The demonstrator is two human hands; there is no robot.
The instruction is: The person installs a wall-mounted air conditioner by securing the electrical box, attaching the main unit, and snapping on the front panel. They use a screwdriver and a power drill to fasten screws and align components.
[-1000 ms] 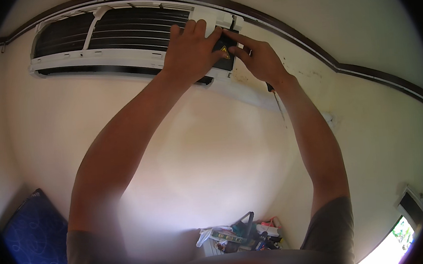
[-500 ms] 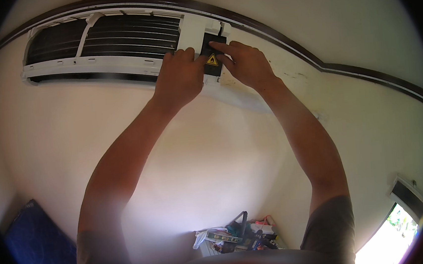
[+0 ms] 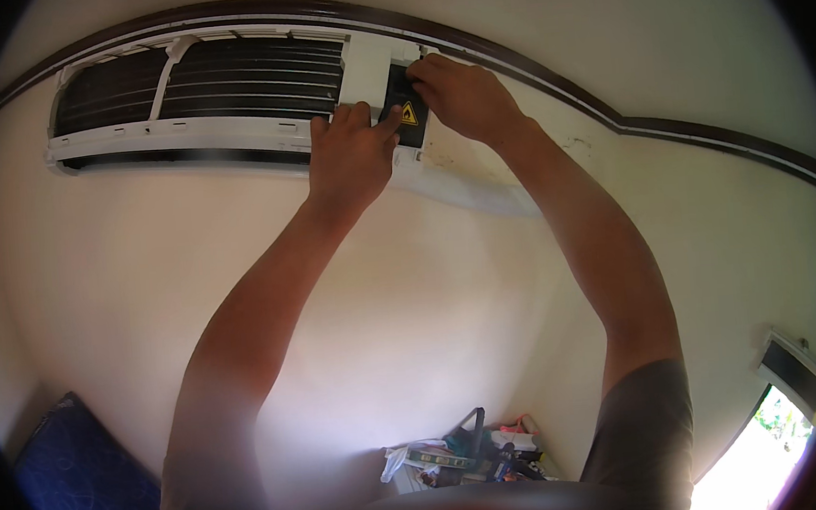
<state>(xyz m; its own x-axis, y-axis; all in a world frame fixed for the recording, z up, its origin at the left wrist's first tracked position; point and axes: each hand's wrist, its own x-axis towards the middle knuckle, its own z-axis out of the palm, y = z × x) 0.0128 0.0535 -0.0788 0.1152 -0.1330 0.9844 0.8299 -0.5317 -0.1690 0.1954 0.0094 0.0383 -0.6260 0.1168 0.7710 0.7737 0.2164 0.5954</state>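
Observation:
A white wall-mounted air conditioner (image 3: 216, 128) has its front off, with dark fins showing. At its right end sits a black cover (image 3: 408, 132) bearing a yellow warning triangle. My left hand (image 3: 353, 159) rests at the unit's lower edge, fingers apart, one digit stretched onto the cover beside the triangle. Over the cover's upper right corner, my right hand (image 3: 467, 97) has its fingers bent and pressed together at the edge. Its fingertips are partly hidden, but they appear to grip the cover there.
Dark trim (image 3: 508, 70) runs along the wall just above the unit. Below stands a surface heaped with tools and cloths (image 3: 462, 457). A blue mattress (image 3: 86, 486) leans at the lower left. Bright daylight enters through an opening (image 3: 759, 448) at the lower right.
My right hand has moved up from the cover's middle to its upper right corner, its fingers now closed together. My left hand stays at the lower edge. The view has shifted slightly.

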